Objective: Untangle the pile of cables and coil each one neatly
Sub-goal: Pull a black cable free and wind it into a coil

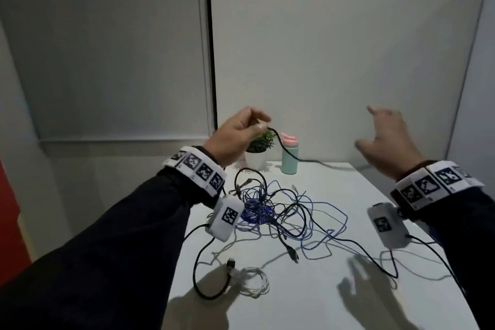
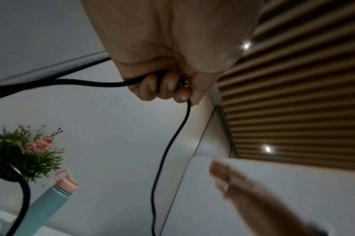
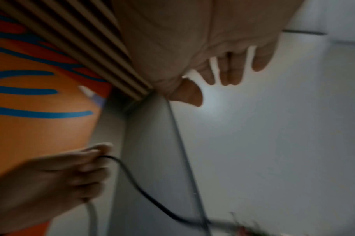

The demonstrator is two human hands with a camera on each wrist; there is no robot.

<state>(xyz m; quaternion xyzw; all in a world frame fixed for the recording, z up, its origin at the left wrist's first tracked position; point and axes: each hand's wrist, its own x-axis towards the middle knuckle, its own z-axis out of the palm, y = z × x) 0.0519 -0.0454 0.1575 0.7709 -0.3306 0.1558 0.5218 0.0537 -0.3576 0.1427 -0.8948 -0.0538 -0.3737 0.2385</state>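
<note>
Left hand fingers pinch black cable above table; right hand splayed.

Office-type room, small meeting corner.
We note a white table, roller blind, slatted ceiling, potted plant, and water bottle.

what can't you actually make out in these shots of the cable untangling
- Far end of the black cable pinched by the left hand: the head view loses it behind the blurred right hand.
- Which strand joins which in the tangled pile: overlapping black and blue loops hide it.
- Whether the white cable is finished: too small, shadowed.
- Right wrist view: motion blur smears the fingers.
</note>
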